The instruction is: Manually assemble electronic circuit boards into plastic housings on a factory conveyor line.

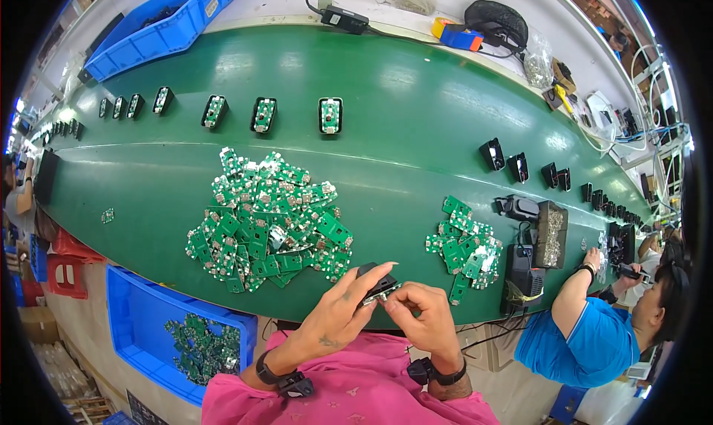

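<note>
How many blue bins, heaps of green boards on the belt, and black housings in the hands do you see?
Blue bins: 2
Heaps of green boards on the belt: 2
Black housing in the hands: 1
Total: 5

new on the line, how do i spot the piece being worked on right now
On the near edge of the green belt, below the big pile of green boards, both hands meet. The small black housing pinched between them is the only one off the belt.

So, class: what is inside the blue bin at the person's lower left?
The blue bin holds a loose heap of small green circuit boards against its near end; the rest shows bare blue floor. Whatever lies beneath that heap, and the corner behind the pink sleeve, is hidden.
</note>
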The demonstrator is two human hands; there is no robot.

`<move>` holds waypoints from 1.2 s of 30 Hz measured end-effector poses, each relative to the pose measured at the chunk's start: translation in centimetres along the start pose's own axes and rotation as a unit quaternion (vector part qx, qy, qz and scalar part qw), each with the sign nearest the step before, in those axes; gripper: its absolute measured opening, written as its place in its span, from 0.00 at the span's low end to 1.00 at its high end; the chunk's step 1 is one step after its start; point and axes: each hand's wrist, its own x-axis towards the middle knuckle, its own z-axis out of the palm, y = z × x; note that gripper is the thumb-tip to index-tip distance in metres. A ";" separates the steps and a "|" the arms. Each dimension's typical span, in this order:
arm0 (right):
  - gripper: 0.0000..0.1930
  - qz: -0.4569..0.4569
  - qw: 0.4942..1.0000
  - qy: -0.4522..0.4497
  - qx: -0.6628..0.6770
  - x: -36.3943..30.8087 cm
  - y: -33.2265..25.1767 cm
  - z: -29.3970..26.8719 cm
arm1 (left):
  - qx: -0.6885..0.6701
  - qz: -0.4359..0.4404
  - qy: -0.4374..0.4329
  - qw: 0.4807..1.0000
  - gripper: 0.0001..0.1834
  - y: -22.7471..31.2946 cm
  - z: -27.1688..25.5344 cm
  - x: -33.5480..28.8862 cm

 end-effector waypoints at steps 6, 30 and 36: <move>0.05 -0.011 0.998 -0.040 -0.054 0.4 -0.2 -0.7 | 0.038 -0.031 -0.043 0.998 0.33 0.2 -0.3 0.0; 0.04 0.118 0.943 0.074 0.304 -1.2 3.2 1.7 | -0.253 -0.198 -0.041 0.946 0.32 -1.6 -0.5 -0.3; 0.03 0.074 0.932 0.158 0.318 -1.1 3.1 2.7 | -0.196 -0.173 -0.006 0.965 0.32 -1.3 0.4 0.2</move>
